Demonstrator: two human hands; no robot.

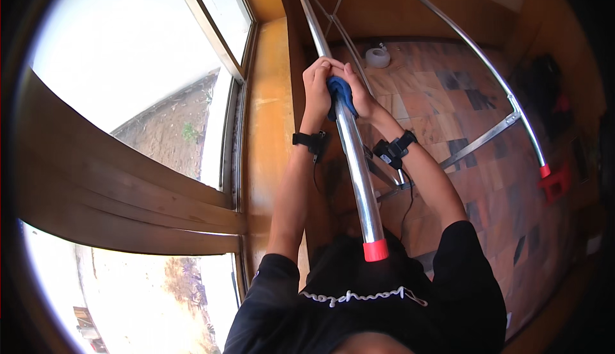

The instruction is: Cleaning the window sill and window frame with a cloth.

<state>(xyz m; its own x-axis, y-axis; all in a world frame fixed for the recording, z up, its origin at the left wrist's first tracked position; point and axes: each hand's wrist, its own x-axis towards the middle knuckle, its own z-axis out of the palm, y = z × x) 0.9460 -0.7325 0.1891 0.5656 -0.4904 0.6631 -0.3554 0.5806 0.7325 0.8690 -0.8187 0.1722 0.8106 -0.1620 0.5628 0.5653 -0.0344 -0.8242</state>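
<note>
Both of my hands close around a blue cloth [339, 88] wrapped on a shiny metal tube [356, 171]. My left hand [316, 85] presses on the cloth from the left side, its fingers meeting those of my right hand [360, 92] over the top. The tube points toward my chest and ends in a red plastic cap [375, 250]. Its far end runs away toward the top of the view. A second metal tube [480, 56] curves down on the right to another red cap [544, 170], joined by a flat metal brace [480, 140].
Close on my left stands a wooden window frame [269, 114] with glass panes. A roll of tape [377, 58] lies on the tiled floor [418, 85] beyond my hands. Near the right cap is a red plastic object [555, 188]. Crossing metal struts [331, 18] stand at the back.
</note>
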